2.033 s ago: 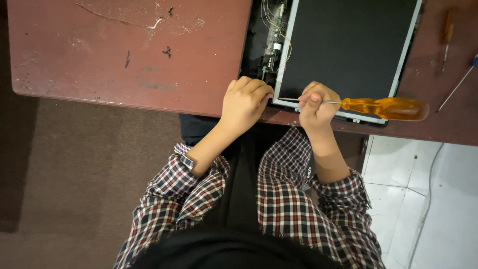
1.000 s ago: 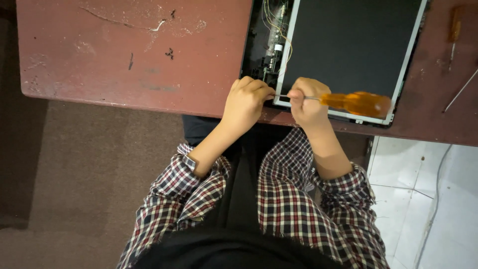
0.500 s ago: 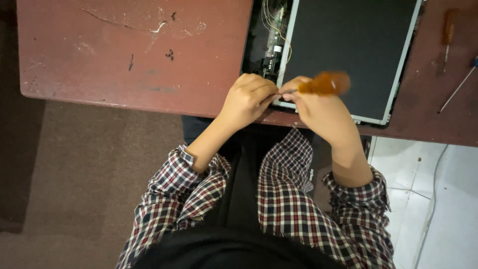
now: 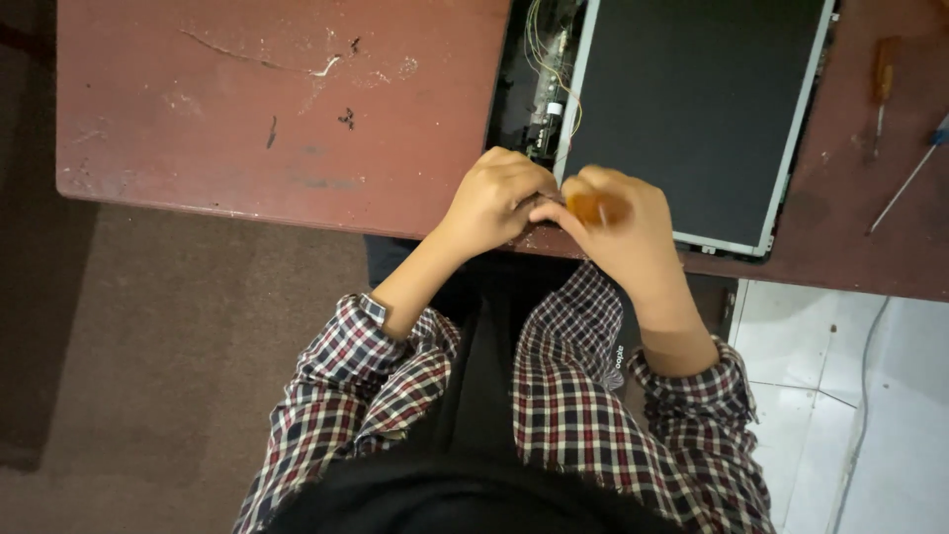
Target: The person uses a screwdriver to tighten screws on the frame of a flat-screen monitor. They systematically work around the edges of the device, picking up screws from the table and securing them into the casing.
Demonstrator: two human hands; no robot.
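The orange-handled screwdriver point(image 4: 596, 209) stands almost end-on to the camera at the near left corner of the flat display panel point(image 4: 697, 109), so its shaft drops straight toward the panel's edge and is hidden; the right hand point(image 4: 618, 232) wraps its grip around the handle, holding it upright; the left hand point(image 4: 494, 203) is curled closed just beside it, touching the right hand's fingers at the same corner, probably steadying the tip, though whether it holds anything cannot be told; exposed wiring and a circuit strip point(image 4: 547, 69) lie along the panel's left side; the panel rests on the worn red desk point(image 4: 257, 119); two spare screwdrivers point(image 4: 880, 89) lie at the far right. Two seconds earlier the screwdriver lay level, handle pointing right; it has since swung upright.
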